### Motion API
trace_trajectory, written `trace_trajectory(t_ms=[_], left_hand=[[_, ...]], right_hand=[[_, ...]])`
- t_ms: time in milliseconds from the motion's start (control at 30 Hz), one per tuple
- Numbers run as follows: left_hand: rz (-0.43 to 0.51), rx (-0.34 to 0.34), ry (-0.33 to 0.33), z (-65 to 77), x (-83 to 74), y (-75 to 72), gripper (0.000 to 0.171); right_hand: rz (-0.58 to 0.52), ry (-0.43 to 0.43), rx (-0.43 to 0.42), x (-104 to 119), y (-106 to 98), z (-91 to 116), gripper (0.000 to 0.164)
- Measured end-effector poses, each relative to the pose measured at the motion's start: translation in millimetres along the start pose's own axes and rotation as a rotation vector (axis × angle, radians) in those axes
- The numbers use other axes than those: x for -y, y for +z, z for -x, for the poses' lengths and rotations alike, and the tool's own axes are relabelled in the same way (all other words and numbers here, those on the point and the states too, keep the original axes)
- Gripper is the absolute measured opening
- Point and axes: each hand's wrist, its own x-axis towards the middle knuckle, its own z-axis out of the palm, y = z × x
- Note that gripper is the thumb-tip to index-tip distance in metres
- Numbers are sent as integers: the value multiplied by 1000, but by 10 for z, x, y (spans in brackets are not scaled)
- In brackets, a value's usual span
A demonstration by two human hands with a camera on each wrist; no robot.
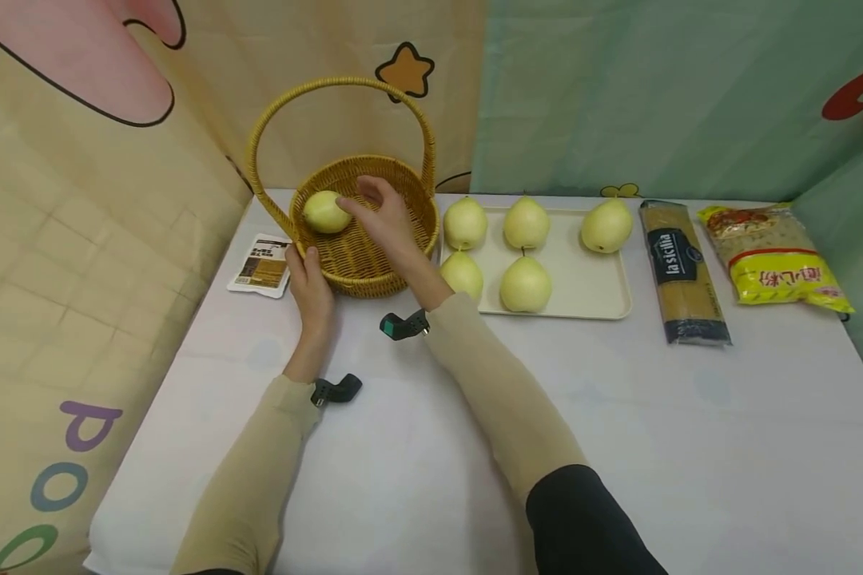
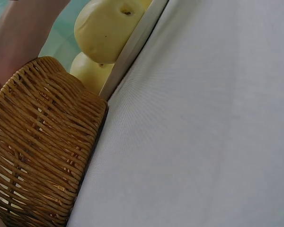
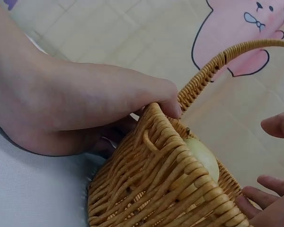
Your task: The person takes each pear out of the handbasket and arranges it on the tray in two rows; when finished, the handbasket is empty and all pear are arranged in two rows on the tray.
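A wicker basket [image 1: 367, 275] with a tall hoop handle stands at the back left of the table. One pale yellow-green pear [image 1: 325, 212] lies inside, against its left wall. My left hand [image 1: 309, 295] grips the basket's left front rim; in the right wrist view its thumb [image 3: 168, 97] hooks over the edge while the fingers are partly hidden behind the wicker. Over the basket's opening reaches my right hand [image 1: 387, 220], fingers spread and holding nothing. Its thumb overlaps the pear's right side in the head view.
Right of the basket, a cream tray [image 1: 582, 287] bears several pears [image 1: 525, 284]. Beyond it lie a long pasta pack [image 1: 683, 271] and a yellow and red food bag [image 1: 773, 255]. A small white and brown pouch [image 1: 261, 265] rests left of the basket, near the table's edge.
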Motion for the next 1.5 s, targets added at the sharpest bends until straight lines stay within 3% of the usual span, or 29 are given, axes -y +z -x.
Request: trace_trajectory(t_ms=[133,500,900,1200,1500], left_hand=[[-16,19,-7,7,-3,-20,49],[1,1,-6,-11,-64,-65,48],[-8,7,-10,-18,-33,23,46],[-12,2,-20,-19,-42,-1,47],[-19,-1,-16,8,-42,-33,47]], right_hand=[[86,20,-2,4,59,-54,68],[360,44,98,29,299,-255,79],[410,-37,186,-58,292,-343,75],[615,-108,251,-74,298,-334,74],[587,-86,318,-99,342,-273,80]])
